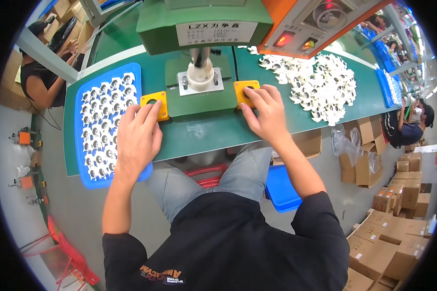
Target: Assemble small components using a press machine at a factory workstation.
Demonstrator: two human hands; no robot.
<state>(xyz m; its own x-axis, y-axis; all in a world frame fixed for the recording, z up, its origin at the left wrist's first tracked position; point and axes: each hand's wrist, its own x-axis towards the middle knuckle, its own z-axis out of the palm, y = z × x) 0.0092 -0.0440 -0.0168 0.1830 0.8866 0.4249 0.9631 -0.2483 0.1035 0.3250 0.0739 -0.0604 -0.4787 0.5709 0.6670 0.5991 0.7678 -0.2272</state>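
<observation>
Yellow button boxes, one beneath each set of fingertips. Fingers of the left hand [138, 139], extended and close together, rest on the left box [162, 100]; its thumb stands apart. At the right box [239, 90], two right-hand [269, 115] fingertips cover the button, thumb spread at the near edge. Neither hand grips anything. The housings look rigid and fixed, best met at the button tops. White finned parts [327, 82], probably light, lie right of the right fingers.
</observation>
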